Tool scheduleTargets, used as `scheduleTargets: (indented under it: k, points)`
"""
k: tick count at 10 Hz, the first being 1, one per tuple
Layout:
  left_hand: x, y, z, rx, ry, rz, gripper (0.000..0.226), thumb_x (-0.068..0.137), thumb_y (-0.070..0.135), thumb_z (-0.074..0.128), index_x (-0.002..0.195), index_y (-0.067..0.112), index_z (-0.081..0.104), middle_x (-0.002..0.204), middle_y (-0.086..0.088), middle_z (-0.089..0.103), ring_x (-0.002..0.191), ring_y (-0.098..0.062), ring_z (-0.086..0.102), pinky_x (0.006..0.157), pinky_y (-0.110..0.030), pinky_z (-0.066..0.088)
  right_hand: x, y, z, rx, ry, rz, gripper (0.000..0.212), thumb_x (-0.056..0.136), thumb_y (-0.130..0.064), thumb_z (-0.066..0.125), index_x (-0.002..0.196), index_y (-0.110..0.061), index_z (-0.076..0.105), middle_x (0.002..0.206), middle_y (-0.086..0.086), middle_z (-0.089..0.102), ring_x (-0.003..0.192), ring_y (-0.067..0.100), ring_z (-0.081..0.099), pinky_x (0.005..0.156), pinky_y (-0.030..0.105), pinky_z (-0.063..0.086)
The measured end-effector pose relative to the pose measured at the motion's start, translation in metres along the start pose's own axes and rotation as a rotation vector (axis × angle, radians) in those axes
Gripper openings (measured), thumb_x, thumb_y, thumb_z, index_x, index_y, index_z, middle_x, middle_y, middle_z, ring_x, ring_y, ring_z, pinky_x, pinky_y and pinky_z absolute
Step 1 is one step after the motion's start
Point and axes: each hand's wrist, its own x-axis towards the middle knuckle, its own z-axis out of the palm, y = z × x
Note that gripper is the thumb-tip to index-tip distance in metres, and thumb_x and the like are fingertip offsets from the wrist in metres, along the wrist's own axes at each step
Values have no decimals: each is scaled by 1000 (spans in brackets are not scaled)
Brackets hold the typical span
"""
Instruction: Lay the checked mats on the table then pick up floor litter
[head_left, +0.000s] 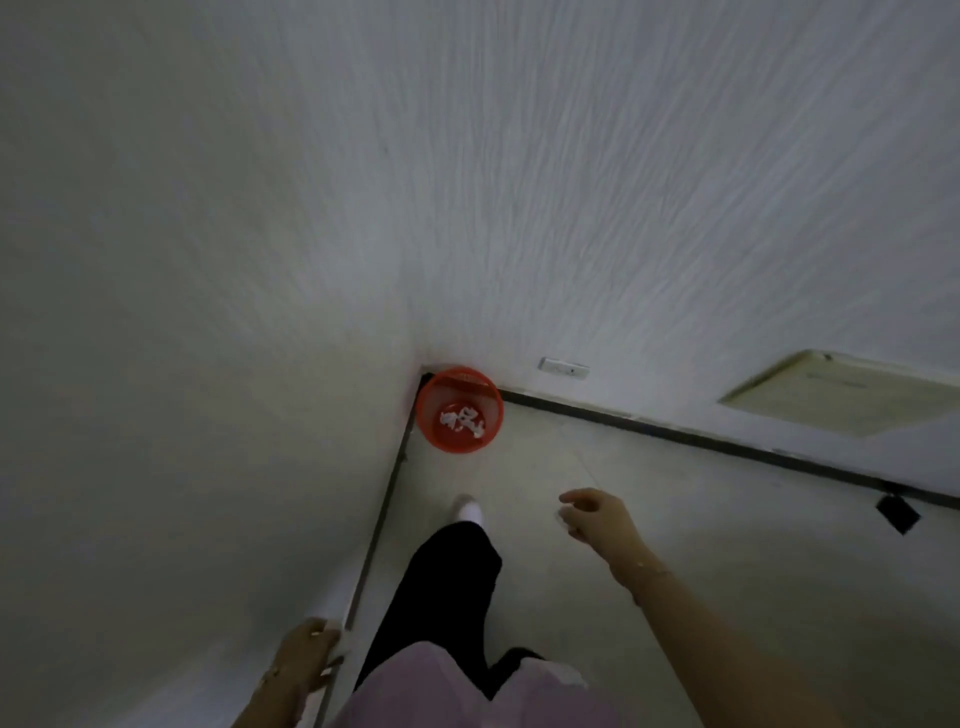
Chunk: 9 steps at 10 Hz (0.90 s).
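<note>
Blurring everything: right hand (597, 514) pinching unclear white scrap; left hand (306, 657) grip indiscernible, near red bin (460, 410)

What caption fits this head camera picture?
Right hand reaches toward the red bin holding white scraps in the corner.

The person wears loose black trousers (441, 587) and a pale pink top (467, 691) whose hem shows at the bottom of the view. A white shoe or sock (467, 510) covers the forward foot. Both forearms are bare, each with a thin bracelet: right wrist (647, 571), left wrist (272, 674).
</note>
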Motion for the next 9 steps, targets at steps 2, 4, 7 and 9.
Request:
scheduleTargets:
  k: [2,4,7,9]
  points:
    - [41,181,70,-115,-113,248,15,94,16,52,83,8,58,79,-6,60,72,-19,55,64,-26,46,100,-63,14,166,-60,118,18,86,-2,59,103,-5,64,83,8,63,76,17,60,66,19,53]
    - [129,272,143,-230,-41,219,12,93,8,50,92,4,61,90,-10,59,65,-16,50,39,-10,42,210,-73,54,207,-144,255,20,84,0,60,103,-6,65,93,14,66,84,25,64,84,37,52]
    - [351,204,206,-324,-156,8,20,84,38,58,104,36,57,113,6,60,89,-12,63,87,-33,52,339,-62,101,394,-270,393,23,95,-12,49,118,-15,47,97,6,59,101,30,56,100,45,44]
    - [249,256,193,-401,-157,65,12,94,24,50,84,24,55,92,-1,60,81,-13,55,75,-28,46,332,-53,86,223,-234,367,30,96,-10,47,124,0,53,111,18,63,92,28,62,79,31,51]
